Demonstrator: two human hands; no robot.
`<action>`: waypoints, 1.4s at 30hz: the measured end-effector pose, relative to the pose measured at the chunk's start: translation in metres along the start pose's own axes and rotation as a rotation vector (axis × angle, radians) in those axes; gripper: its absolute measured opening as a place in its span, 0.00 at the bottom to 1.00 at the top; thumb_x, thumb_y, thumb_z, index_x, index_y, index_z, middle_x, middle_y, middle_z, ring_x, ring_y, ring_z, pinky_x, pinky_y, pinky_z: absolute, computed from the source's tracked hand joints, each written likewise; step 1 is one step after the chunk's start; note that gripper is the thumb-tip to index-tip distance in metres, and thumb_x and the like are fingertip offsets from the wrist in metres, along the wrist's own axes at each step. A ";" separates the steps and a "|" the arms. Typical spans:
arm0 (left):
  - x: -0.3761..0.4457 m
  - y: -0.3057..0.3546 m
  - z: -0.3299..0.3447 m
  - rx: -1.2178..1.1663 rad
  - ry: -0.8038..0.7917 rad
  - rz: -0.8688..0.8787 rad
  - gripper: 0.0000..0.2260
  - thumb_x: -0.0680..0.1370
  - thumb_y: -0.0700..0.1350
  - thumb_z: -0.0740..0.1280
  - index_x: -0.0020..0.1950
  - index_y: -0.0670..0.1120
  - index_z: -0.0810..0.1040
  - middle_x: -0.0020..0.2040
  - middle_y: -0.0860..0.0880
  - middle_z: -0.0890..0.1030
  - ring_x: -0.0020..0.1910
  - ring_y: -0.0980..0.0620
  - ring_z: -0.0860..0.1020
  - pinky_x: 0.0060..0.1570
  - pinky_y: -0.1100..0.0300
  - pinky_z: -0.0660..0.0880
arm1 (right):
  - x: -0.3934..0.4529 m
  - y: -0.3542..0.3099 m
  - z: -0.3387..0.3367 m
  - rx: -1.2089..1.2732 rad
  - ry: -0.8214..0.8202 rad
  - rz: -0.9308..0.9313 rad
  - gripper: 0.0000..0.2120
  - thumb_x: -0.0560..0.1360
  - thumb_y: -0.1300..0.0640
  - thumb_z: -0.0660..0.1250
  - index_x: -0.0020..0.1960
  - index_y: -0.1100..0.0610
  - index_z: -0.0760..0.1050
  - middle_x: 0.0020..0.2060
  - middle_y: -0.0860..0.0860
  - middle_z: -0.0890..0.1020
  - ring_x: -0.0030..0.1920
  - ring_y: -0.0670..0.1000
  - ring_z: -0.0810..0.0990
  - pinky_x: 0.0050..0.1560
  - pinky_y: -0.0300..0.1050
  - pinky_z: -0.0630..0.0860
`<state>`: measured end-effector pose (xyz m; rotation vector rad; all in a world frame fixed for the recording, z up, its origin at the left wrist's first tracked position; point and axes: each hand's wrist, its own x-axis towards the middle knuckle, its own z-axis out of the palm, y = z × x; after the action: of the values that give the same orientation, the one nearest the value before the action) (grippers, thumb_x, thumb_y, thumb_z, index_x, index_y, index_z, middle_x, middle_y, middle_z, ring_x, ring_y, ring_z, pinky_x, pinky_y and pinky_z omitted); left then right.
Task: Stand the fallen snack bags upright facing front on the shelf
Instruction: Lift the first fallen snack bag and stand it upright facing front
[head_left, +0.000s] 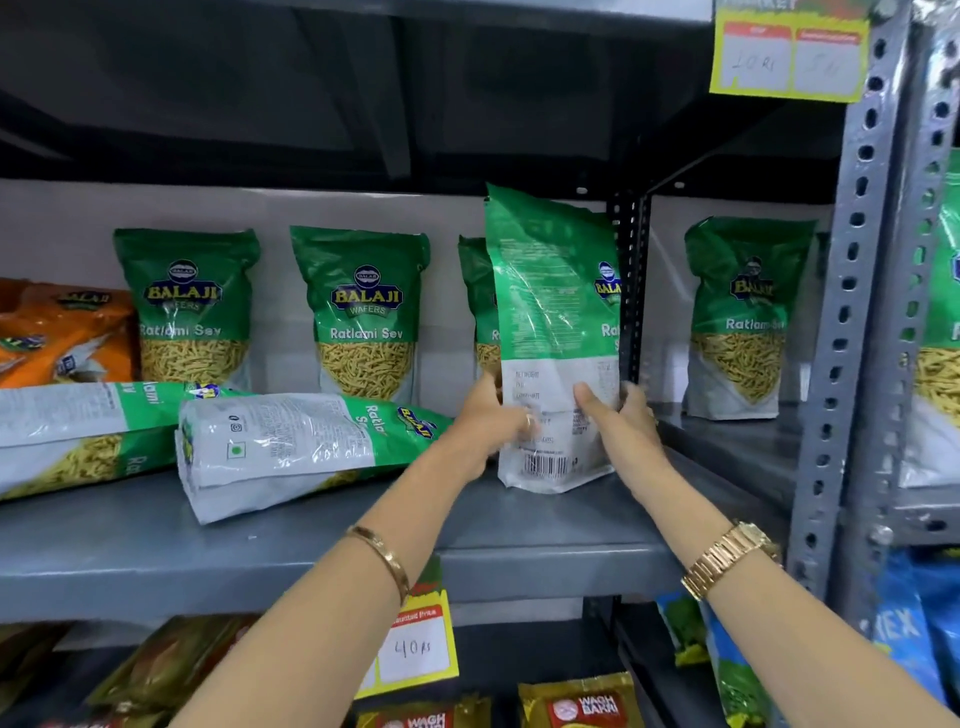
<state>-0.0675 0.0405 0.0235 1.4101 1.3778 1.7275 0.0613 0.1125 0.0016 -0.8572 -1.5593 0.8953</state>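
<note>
Your grey metal shelf (545, 566) carried Ratlami Sev bags. Two stood upright at the back, facing front (189, 306) (363, 312), beside an orange bag (57, 332) at far left. Two fallen bags (57, 436) (280, 447) lay on their sides in front. One bag (556, 338) stood back-side out at the right.

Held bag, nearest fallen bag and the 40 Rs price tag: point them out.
held bag (550, 312): head view, green upper back panel.
nearest fallen bag (275, 447): head view, white printed side.
40 Rs price tag (415, 649): head view, white handwritten field.
</note>
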 end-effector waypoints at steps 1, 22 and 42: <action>0.001 0.004 -0.003 -0.118 0.022 -0.054 0.12 0.71 0.29 0.64 0.49 0.43 0.73 0.40 0.50 0.77 0.40 0.50 0.76 0.40 0.59 0.73 | -0.003 0.000 -0.001 -0.073 0.047 -0.037 0.33 0.73 0.43 0.65 0.71 0.57 0.59 0.70 0.56 0.67 0.68 0.56 0.67 0.66 0.50 0.64; 0.024 0.006 -0.007 0.156 -0.022 -0.130 0.14 0.74 0.54 0.68 0.37 0.44 0.75 0.33 0.45 0.79 0.29 0.47 0.77 0.28 0.59 0.77 | 0.008 0.001 -0.004 0.259 0.059 0.087 0.17 0.66 0.39 0.64 0.43 0.51 0.80 0.51 0.53 0.82 0.56 0.56 0.79 0.62 0.51 0.72; 0.040 -0.008 -0.011 -0.074 -0.226 -0.225 0.62 0.34 0.75 0.69 0.64 0.45 0.72 0.60 0.45 0.77 0.61 0.45 0.74 0.68 0.46 0.64 | -0.020 -0.010 0.000 -0.060 0.003 -0.399 0.29 0.61 0.57 0.79 0.51 0.46 0.64 0.49 0.43 0.77 0.51 0.46 0.77 0.49 0.41 0.72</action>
<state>-0.0925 0.0733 0.0324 1.3095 1.2816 1.4152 0.0639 0.0897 0.0019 -0.5581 -1.6843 0.5612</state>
